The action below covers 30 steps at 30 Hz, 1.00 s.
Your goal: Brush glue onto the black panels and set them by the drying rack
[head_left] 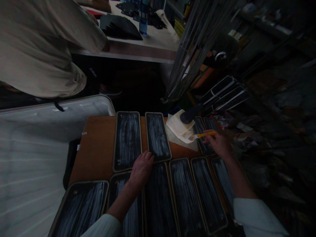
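My right hand [218,141] is closed around the yellow handle of a brush [206,134]. The brush's bristle end dips into the cut opening of a white plastic container [179,124] with a dark round part on top. My left hand [142,168] lies at the lower left corner of a dark rectangular panel [158,136] with a pale rim, fingers resting near its edge. That panel has whitish streaks across its face. To its left is a similar streaked panel [127,141]. Several more streaked panels, such as one nearer me [187,194], lie in a row.
The panels lie on a brown board [95,141]. A large white bin [29,151] stands at left. Beyond it, a person in a beige shirt [37,46] is at a white table [158,44] bearing dark pieces and a blue bottle [143,19]. Clutter fills the dim right side.
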Each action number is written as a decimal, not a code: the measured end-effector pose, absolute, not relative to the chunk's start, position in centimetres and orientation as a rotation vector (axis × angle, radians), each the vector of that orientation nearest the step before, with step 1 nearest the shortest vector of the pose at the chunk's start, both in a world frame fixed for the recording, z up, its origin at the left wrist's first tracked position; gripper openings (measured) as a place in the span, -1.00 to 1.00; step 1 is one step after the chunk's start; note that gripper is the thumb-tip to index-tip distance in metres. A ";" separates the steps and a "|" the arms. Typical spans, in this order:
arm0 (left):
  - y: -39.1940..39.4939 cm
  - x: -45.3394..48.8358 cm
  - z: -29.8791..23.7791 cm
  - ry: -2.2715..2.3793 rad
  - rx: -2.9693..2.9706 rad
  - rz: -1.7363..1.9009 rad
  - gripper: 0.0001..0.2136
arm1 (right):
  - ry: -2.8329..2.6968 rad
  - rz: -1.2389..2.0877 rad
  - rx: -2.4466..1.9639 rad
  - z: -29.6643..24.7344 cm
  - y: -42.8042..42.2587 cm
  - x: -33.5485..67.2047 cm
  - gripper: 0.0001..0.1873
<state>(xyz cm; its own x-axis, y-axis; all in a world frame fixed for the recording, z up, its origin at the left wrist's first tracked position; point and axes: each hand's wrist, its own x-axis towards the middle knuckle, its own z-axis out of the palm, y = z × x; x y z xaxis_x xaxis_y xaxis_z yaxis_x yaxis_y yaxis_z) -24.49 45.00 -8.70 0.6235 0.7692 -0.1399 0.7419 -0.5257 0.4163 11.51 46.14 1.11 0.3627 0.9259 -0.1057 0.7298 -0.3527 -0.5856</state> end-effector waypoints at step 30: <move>26.0 -50.5 -7.1 2.154 1.563 0.411 -0.50 | -1.140 0.975 -2.368 -6.3 18.7 -3.5 -0.55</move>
